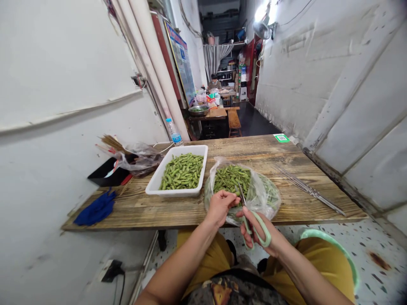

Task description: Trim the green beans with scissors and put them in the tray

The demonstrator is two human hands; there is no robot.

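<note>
My left hand (221,206) is at the near edge of a clear plastic bag (262,195) full of green bean pods (231,178). Its fingers are pinched on one pod. My right hand (260,234) grips green-handled scissors (254,222), whose blades point up toward that pod. To the left, a white rectangular tray (159,181) holds a pile of green pods (182,170). Both stand on a wooden table (295,203) in front of me.
Several metal skewers (310,189) lie on the table's right side. A blue cloth (95,209), a black tray (106,173), a crumpled bag with sticks (140,157) and a water bottle (173,132) sit at the left. A green bin (340,250) stands by my right knee. A person (214,83) sits far back.
</note>
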